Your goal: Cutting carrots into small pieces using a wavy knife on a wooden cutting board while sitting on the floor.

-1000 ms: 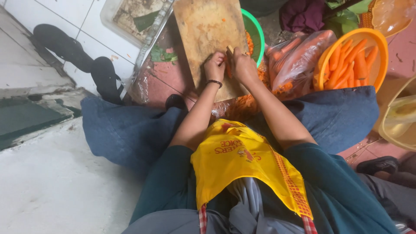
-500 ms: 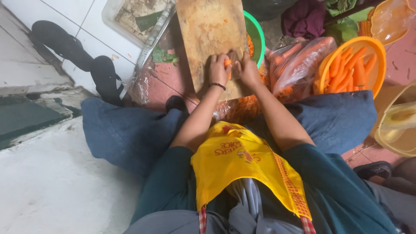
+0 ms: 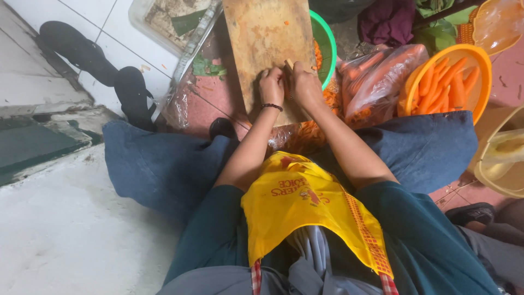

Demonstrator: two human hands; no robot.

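My left hand (image 3: 271, 86), with a dark band at the wrist, and my right hand (image 3: 305, 84) are pressed close together on the near end of a worn wooden cutting board (image 3: 267, 33). Both are curled shut. A thin pale tip, seemingly a knife (image 3: 287, 64), pokes up between them on the right hand's side. The carrot piece seen earlier under the left fingers is now hidden. Sliced carrot (image 3: 330, 98) lies by my right wrist in clear plastic.
A green basin (image 3: 329, 41) sits behind the board's right edge. Right of it are a plastic bag of carrots (image 3: 376, 76) and an orange basket (image 3: 480, 60) of peeled carrots. Black sandals (image 3: 82, 49) lie at the left, and a yellow container (image 3: 502, 164) stands at the right.
The hands have stayed at the same spot on the board with small shifts. The orange carrot piece visible between them half a second ago is now covered by the fingers.
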